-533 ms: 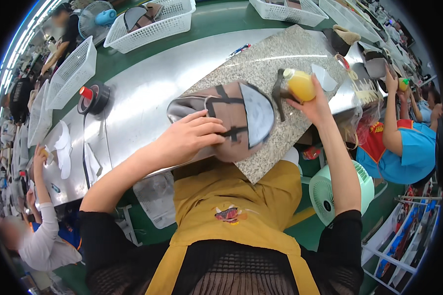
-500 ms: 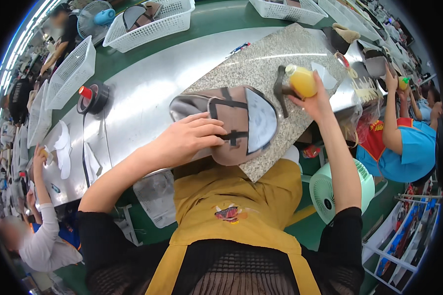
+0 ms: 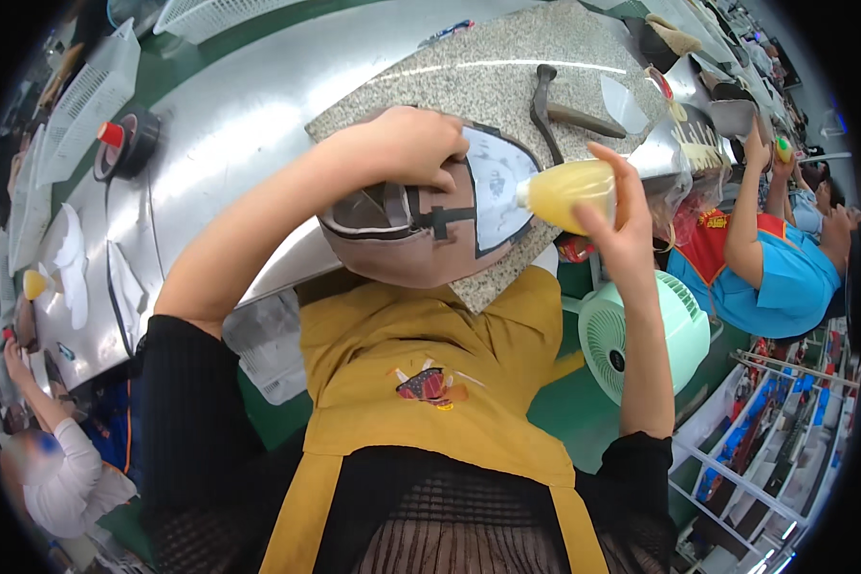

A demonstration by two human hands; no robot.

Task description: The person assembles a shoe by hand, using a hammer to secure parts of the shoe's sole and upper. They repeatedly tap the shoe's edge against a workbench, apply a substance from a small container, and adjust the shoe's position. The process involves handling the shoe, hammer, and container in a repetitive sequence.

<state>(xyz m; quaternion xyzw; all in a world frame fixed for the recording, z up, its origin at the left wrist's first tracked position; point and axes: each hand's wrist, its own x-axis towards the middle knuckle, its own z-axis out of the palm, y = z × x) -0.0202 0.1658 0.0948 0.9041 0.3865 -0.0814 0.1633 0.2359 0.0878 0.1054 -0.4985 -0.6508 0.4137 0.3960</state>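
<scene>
A brown shoe upper (image 3: 402, 256) with dark straps and a pale toe section (image 3: 497, 187) lies on the stone slab at the table's near edge. My left hand (image 3: 413, 148) grips its far side, fingers bent over the edge. In my right hand (image 3: 622, 215) is a squeeze bottle (image 3: 566, 191) of yellow liquid, tipped on its side. The bottle's nozzle points left and is at the toe section's right edge; I cannot tell whether it touches. A hammer (image 3: 584, 119) with a dark head rests on the slab just beyond the bottle.
The speckled stone slab (image 3: 392, 91) sits on a metal table (image 3: 220, 124). A black round holder with a red cap (image 3: 115, 143) stands at left. White baskets (image 3: 86, 105) line the far left side. A green fan (image 3: 646, 335) is at lower right, near a person in blue (image 3: 761, 282).
My right hand has turned the bottle from upright to lying sideways and brought it to the toe section. My left hand has shifted to the upper's far side. The view has moved slightly.
</scene>
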